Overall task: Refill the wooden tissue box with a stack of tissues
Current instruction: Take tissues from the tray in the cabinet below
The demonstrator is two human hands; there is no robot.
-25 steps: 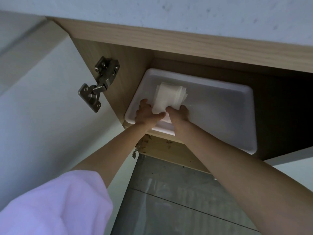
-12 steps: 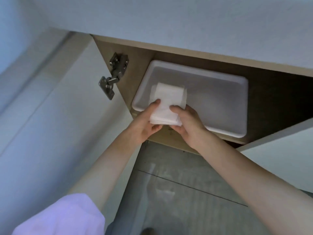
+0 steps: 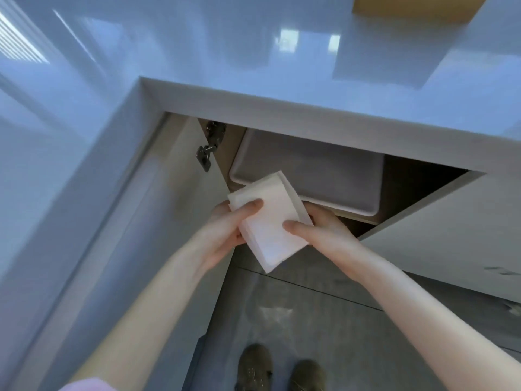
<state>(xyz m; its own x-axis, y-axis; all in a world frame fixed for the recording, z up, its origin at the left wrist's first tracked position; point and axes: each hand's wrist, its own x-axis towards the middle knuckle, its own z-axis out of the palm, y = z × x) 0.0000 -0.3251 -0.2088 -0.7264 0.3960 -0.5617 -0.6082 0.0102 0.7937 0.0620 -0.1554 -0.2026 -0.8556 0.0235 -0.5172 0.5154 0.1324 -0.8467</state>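
A white stack of tissues is held between both hands in front of the open cabinet, clear of the tray. My left hand grips its left edge with the thumb on top. My right hand grips the right edge, thumb on top as well. A wooden box, only partly in view, sits on the countertop at the top right edge; I cannot tell whether it is the tissue box.
A white plastic tray sits on the cabinet shelf under the glossy white countertop. The left cabinet door with its metal hinge stands open; the right door is open too. My shoes stand on the grey floor.
Both hands have lifted the tissue stack out of the tray and drawn it back out of the cabinet. The view has risen above the countertop.
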